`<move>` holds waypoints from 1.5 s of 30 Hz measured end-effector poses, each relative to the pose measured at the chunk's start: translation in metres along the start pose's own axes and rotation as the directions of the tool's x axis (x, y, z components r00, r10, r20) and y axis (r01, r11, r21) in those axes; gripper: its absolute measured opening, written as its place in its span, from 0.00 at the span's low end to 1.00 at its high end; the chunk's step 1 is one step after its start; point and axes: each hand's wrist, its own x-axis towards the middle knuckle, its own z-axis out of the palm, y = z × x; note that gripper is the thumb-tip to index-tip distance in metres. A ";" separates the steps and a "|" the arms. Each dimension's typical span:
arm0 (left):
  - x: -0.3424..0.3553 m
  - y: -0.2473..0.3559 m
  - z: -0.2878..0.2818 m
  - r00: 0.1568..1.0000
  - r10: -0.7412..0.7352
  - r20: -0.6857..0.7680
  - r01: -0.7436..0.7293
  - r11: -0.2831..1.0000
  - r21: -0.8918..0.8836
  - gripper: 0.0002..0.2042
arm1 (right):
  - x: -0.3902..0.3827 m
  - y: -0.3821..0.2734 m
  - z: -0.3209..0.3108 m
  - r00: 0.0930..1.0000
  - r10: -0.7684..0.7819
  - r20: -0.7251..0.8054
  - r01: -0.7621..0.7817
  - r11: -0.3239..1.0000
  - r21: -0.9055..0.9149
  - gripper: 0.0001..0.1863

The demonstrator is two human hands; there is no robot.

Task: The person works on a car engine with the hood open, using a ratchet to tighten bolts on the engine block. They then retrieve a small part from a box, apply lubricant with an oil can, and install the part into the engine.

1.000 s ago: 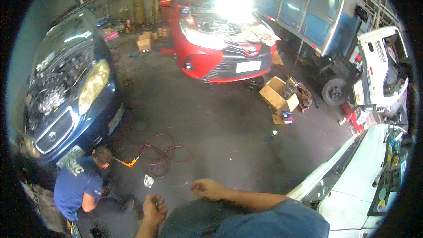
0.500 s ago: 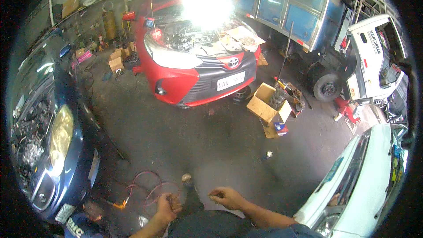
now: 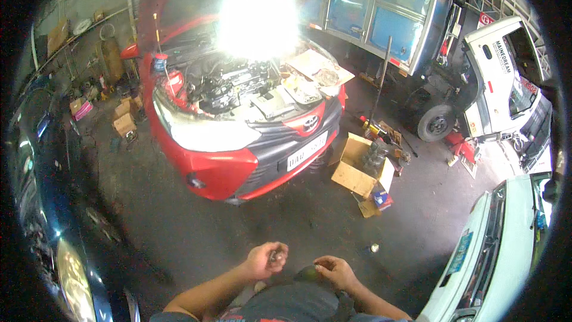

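Observation:
My left hand (image 3: 268,260) is raised in front of my body with its fingers curled round a small dark thing, too small to name. Close to its right, my right hand (image 3: 335,272) has thumb and fingertips pinched together; whatever is between them is hidden. The hands are apart from each other and touch no car. Ahead of them stands a red car (image 3: 211,170) with its hood up, showing the engine (image 3: 235,86). A glaring work light (image 3: 256,18) hangs over that bay. A piece of cardboard (image 3: 316,64) lies on the front right of the bay.
An open cardboard box (image 3: 353,180) with dark parts sits on the floor right of the red car. A dark blue car (image 3: 47,203) flanks me on the left, a pale green vehicle (image 3: 506,226) on the right. Behind stands a truck with a blue box body (image 3: 390,12).
The red car now looks larger and nearer. Both hands have shifted right in view, the left one also higher. The person at the lower left and the red hose have left the picture.

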 end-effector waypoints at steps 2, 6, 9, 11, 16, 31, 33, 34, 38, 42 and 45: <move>0.034 0.041 0.004 0.995 -0.074 0.073 0.070 0.996 0.053 0.15 | 0.053 -0.019 -0.004 0.998 -0.047 -0.031 0.049 0.995 0.089 0.15; 0.097 0.121 -0.018 0.986 0.074 -0.150 0.008 0.876 0.482 0.13 | 0.181 -0.041 -0.025 0.998 -0.061 0.007 0.061 0.997 0.050 0.15; 0.135 0.192 -0.057 0.906 0.276 -0.322 -0.051 0.824 0.565 0.13 | 0.303 -0.060 -0.044 0.995 -0.064 0.074 0.063 0.998 0.020 0.16; 0.148 0.238 -0.081 0.779 0.419 -0.467 -0.143 0.843 0.519 0.13 | 0.380 -0.081 -0.048 0.994 -0.026 0.103 0.027 1.000 -0.003 0.16; 0.137 0.366 -0.108 0.405 0.859 -0.315 -0.321 0.456 0.830 0.12 | 0.554 -0.157 -0.046 0.915 -0.263 0.305 0.246 0.965 0.093 0.12; 0.223 0.749 -0.239 0.835 0.543 0.090 -0.125 0.028 0.992 0.16 | 0.779 -0.246 0.110 0.869 -0.473 -0.144 0.304 0.741 -0.598 0.13; 0.236 0.766 -0.255 0.897 0.405 0.174 -0.221 0.071 0.973 0.15 | 0.789 -0.275 0.111 0.954 -0.194 -0.228 0.041 0.839 -0.543 0.10; 0.238 0.768 -0.260 0.901 0.373 0.224 -0.267 0.067 0.961 0.16 | 0.802 -0.298 0.110 0.928 -0.271 -0.256 0.106 0.850 -0.515 0.09; 0.239 0.758 -0.265 0.963 0.182 0.197 -0.248 0.323 0.914 0.15 | 0.916 -0.429 0.101 0.886 -0.419 -0.200 0.288 0.834 -0.471 0.11; 0.238 0.752 -0.257 0.881 0.355 0.312 -0.431 0.334 0.838 0.14 | 1.071 -0.554 0.114 0.688 -0.710 0.148 0.579 0.416 -0.701 0.29; 0.236 0.760 -0.253 0.938 0.316 0.143 -0.328 0.675 0.661 0.13 | 1.163 -0.620 0.139 0.576 -0.771 0.270 0.587 0.161 -0.794 0.23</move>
